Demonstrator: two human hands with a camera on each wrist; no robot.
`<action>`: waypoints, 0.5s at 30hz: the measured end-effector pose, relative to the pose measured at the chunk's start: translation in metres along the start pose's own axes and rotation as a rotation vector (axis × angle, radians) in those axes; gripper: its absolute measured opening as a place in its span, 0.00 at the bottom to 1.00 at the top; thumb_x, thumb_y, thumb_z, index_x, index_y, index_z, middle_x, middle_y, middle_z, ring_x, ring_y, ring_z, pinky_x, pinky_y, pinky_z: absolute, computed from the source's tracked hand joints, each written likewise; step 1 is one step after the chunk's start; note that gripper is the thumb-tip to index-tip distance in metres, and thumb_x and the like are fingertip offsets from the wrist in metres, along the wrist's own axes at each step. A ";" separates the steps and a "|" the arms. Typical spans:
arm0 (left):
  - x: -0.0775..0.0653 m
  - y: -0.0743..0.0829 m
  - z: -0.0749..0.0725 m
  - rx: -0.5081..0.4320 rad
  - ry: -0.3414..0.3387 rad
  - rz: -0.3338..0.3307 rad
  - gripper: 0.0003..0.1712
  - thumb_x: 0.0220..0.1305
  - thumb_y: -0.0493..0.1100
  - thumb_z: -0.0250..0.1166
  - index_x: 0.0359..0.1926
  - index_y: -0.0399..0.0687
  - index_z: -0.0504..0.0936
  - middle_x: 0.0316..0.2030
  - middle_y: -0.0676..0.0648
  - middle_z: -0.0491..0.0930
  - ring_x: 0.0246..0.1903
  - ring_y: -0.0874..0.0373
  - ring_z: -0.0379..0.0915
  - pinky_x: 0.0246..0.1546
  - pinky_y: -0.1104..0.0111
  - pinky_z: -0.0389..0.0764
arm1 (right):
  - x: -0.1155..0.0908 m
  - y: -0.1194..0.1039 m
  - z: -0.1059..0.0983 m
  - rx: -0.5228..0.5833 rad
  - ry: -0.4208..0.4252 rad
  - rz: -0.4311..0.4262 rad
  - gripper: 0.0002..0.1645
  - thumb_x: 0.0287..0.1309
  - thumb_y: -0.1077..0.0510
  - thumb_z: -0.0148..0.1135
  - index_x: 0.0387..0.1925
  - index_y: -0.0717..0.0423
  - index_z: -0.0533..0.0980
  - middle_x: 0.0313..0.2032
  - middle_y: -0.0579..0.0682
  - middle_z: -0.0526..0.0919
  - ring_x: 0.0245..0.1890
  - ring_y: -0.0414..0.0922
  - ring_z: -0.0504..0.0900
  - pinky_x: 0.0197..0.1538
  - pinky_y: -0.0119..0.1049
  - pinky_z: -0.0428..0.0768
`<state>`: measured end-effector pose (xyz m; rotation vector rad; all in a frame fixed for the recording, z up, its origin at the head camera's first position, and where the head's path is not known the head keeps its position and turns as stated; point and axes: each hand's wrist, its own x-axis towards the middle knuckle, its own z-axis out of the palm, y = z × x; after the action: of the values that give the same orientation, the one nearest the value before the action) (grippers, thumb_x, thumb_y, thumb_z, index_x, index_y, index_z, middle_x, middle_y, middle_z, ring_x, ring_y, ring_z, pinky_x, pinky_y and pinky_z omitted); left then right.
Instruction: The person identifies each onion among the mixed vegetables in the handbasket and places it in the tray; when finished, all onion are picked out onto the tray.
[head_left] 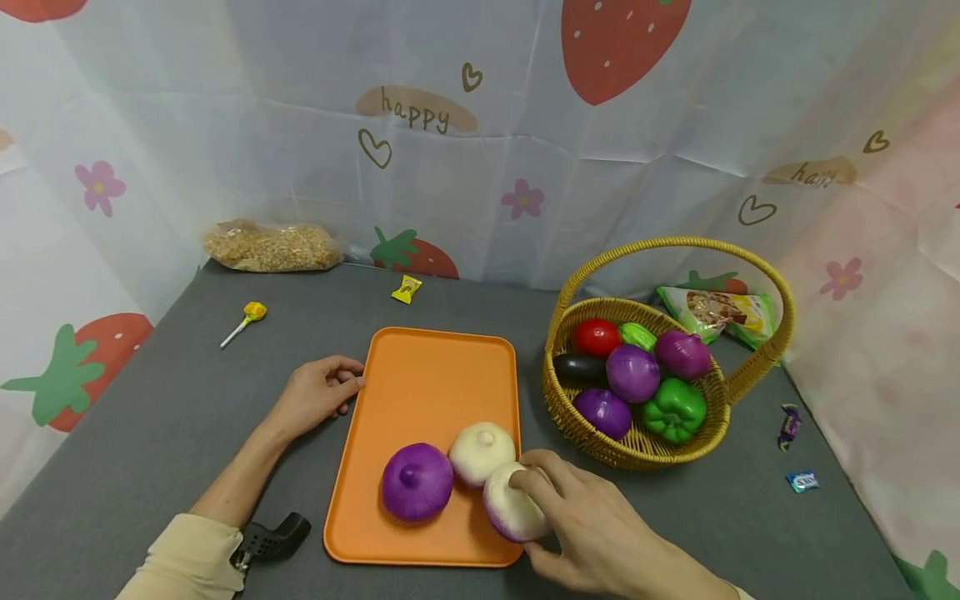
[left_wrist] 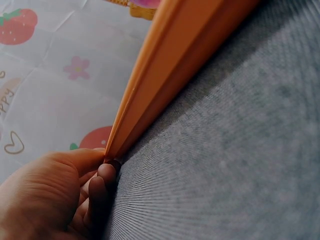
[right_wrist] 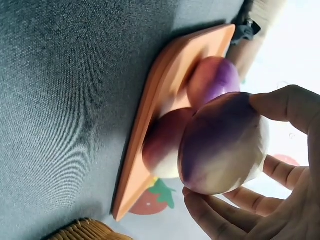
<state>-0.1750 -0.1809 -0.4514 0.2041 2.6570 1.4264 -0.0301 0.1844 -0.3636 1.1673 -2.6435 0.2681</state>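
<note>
On the orange tray (head_left: 435, 375), a purple onion (head_left: 417, 482) sits beside a white-and-purple turnip (head_left: 482, 452). My right hand (head_left: 588, 521) grips a second turnip (head_left: 516, 502) over the tray's near right corner, thumb on one side and fingers on the other. In the right wrist view this held turnip (right_wrist: 225, 145) appears raised in front of the other two vegetables. My left hand (head_left: 318, 396) pinches the tray's left rim; the left wrist view shows its thumb on the rim (left_wrist: 132, 100) and fingertips under it.
Right of the tray stands a wicker basket (head_left: 637, 457) with a tall handle, holding a tomato, eggplant, green pepper and several purple onions. Behind it lies a snack packet (head_left: 720, 312). A lollipop (head_left: 251, 314), wrapped candies (head_left: 407, 288) and a bag of grain (head_left: 270, 247) lie around the table.
</note>
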 end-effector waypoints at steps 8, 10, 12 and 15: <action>0.000 0.000 0.000 -0.003 -0.002 0.004 0.17 0.68 0.46 0.62 0.53 0.42 0.79 0.32 0.45 0.82 0.21 0.59 0.75 0.23 0.68 0.78 | 0.005 0.003 0.007 -0.051 0.046 0.010 0.38 0.33 0.45 0.77 0.50 0.47 0.72 0.50 0.48 0.75 0.33 0.40 0.79 0.35 0.34 0.82; 0.000 0.000 0.000 -0.003 -0.004 0.003 0.17 0.68 0.46 0.62 0.53 0.42 0.79 0.32 0.45 0.82 0.21 0.59 0.75 0.23 0.68 0.78 | 0.007 0.004 0.009 -0.052 0.048 0.007 0.38 0.33 0.45 0.77 0.50 0.47 0.72 0.50 0.48 0.76 0.34 0.40 0.79 0.37 0.35 0.82; 0.000 0.000 0.000 -0.005 -0.006 0.001 0.17 0.69 0.47 0.62 0.53 0.42 0.79 0.32 0.45 0.82 0.21 0.59 0.76 0.23 0.68 0.78 | 0.009 0.005 0.011 -0.061 0.050 0.002 0.37 0.34 0.45 0.76 0.50 0.47 0.72 0.50 0.49 0.76 0.39 0.41 0.80 0.41 0.36 0.83; 0.000 0.000 0.000 -0.009 -0.006 0.002 0.17 0.69 0.46 0.62 0.53 0.42 0.79 0.33 0.45 0.82 0.21 0.59 0.76 0.23 0.68 0.78 | 0.014 0.005 0.015 -0.078 0.051 -0.017 0.36 0.34 0.46 0.76 0.50 0.47 0.73 0.50 0.49 0.78 0.46 0.43 0.81 0.47 0.37 0.82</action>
<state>-0.1747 -0.1812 -0.4514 0.2103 2.6466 1.4356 -0.0457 0.1740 -0.3744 1.1428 -2.5747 0.1876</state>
